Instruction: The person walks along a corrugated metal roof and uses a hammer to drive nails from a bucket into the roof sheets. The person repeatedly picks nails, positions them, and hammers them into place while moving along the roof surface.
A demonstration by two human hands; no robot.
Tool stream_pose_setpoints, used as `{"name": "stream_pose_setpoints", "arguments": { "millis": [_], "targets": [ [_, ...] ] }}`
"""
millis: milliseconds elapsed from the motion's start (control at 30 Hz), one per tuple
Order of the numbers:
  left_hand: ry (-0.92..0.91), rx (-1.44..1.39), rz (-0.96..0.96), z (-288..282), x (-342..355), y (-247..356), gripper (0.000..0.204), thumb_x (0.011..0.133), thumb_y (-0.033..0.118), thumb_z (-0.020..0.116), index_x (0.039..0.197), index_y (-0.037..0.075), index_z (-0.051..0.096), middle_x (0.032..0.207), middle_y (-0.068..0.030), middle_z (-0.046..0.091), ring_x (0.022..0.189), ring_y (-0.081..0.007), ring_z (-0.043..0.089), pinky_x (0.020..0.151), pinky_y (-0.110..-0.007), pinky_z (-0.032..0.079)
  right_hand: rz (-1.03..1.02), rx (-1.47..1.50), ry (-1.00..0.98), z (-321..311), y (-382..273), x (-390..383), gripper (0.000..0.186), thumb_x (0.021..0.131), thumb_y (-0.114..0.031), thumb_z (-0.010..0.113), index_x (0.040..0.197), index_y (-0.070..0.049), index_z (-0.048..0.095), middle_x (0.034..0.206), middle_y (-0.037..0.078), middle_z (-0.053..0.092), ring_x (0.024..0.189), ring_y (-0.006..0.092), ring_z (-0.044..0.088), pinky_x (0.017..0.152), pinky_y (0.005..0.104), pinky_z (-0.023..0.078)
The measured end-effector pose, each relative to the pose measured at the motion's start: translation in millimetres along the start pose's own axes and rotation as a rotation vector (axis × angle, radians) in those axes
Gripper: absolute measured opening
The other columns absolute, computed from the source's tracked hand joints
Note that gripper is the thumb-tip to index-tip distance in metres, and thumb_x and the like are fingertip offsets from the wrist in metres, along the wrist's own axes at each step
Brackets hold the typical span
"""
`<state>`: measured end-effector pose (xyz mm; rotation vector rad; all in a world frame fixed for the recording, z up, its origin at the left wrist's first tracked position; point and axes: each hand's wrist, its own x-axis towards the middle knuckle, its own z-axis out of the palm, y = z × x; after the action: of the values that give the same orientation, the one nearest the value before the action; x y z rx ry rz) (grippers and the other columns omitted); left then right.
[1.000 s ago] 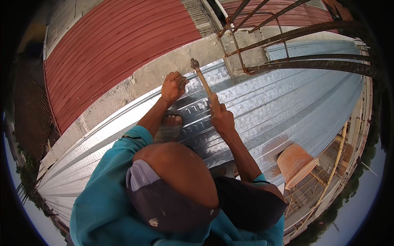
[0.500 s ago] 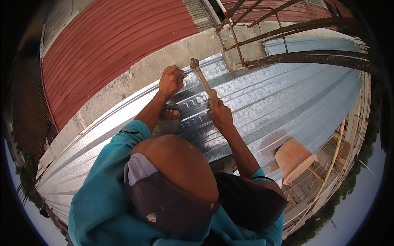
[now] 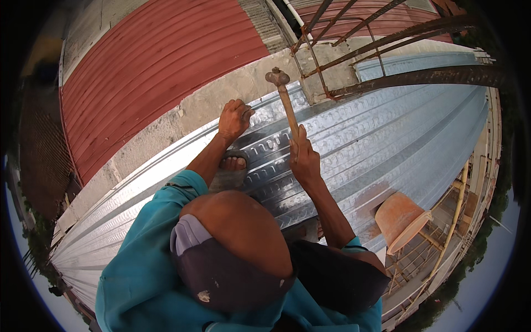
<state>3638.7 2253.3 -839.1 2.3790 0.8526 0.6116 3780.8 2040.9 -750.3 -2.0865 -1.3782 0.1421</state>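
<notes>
My right hand [image 3: 305, 160] is wrapped round the wooden handle of a hammer [image 3: 288, 109]. Its dark metal head is raised above the far edge of a silvery ribbed metal sheet [image 3: 354, 127]. To the left, my left hand [image 3: 235, 118] is closed in a pinch close to that same edge, where the sheet meets a concrete ledge. Whatever lies between its fingertips is too small or hidden to name. A gap separates the hammer head from the left hand. My sandalled foot [image 3: 233, 162] rests on the sheet just below the left hand.
Beyond the concrete ledge [image 3: 199, 91] lies a red corrugated roof [image 3: 160, 66]. Rusty steel bars [image 3: 415, 80] jut out at the upper right. An orange bucket [image 3: 399, 218] sits on the sheet at my right, beside bamboo scaffolding [image 3: 451, 221] along the roof's edge.
My right hand has lifted the hammer, its head now higher and larger in view. The left hand keeps its pinch by the sheet's edge. The whole view has shifted slightly.
</notes>
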Motion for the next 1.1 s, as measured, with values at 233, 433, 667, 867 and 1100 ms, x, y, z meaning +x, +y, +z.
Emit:
{"name": "stream_pose_setpoints", "arguments": {
  "millis": [233, 433, 667, 867, 1100],
  "targets": [
    [0.020, -0.009, 0.033, 0.5, 1.6, 1.9, 0.008, 0.081, 0.013, 0.072, 0.083, 0.006, 0.072, 0.084, -0.0081, 0.062, 0.084, -0.0289, 0.059, 0.080, -0.041, 0.047, 0.125, -0.291, -0.375, 10.5, 16.9, -1.3, 0.055, 0.098, -0.024, 0.056, 0.144, -0.002, 0.038, 0.082, 0.018, 0.063, 0.056, 0.0352, 0.064, 0.046, 0.0419, 0.053],
    [0.030, -0.018, 0.019, -0.3, -2.6, -0.9, 0.007, 0.080, 0.011, 0.072, 0.084, 0.005, 0.071, 0.084, -0.0103, 0.062, 0.083, -0.0312, 0.059, 0.079, -0.041, 0.048, -0.214, -0.011, 0.091, -23.7, -19.7, 24.0, 0.055, 0.091, -0.011, 0.064, 0.140, 0.002, 0.045, 0.080, 0.015, 0.060, 0.054, 0.0299, 0.061, 0.043, 0.0381, 0.050],
    [0.001, 0.113, 0.070, -7.0, 1.8, 6.9, 0.010, 0.080, 0.017, 0.073, 0.086, 0.008, 0.073, 0.083, -0.0060, 0.061, 0.084, -0.0278, 0.058, 0.080, -0.039, 0.047, -0.426, -0.229, -0.245, -31.1, 10.0, 16.3, 0.064, 0.083, -0.005, 0.064, 0.145, -0.014, 0.048, 0.076, 0.009, 0.049, 0.049, 0.0242, 0.054, 0.041, 0.0373, 0.048],
    [0.009, -0.021, 0.007, 6.3, 0.1, -1.7, 0.011, 0.082, 0.018, 0.073, 0.086, 0.007, 0.072, 0.087, -0.0063, 0.061, 0.085, -0.0280, 0.058, 0.081, -0.039, 0.048, -0.088, -0.485, -0.421, -14.0, 56.0, 21.2, 0.073, 0.086, -0.007, 0.057, 0.153, -0.015, 0.032, 0.078, 0.012, 0.055, 0.052, 0.0254, 0.063, 0.044, 0.0376, 0.051],
    [-0.044, -0.084, -0.091, 11.7, -5.2, -14.7, 0.012, 0.082, 0.018, 0.072, 0.089, 0.008, 0.071, 0.087, -0.0064, 0.060, 0.085, -0.0279, 0.057, 0.081, -0.037, 0.047, -0.570, -0.139, -0.088, -43.2, 2.8, 29.9, 0.068, 0.084, -0.010, 0.064, 0.148, -0.022, 0.045, 0.075, 0.007, 0.048, 0.057, 0.0228, 0.060, 0.043, 0.0339, 0.050]
  ]
}}
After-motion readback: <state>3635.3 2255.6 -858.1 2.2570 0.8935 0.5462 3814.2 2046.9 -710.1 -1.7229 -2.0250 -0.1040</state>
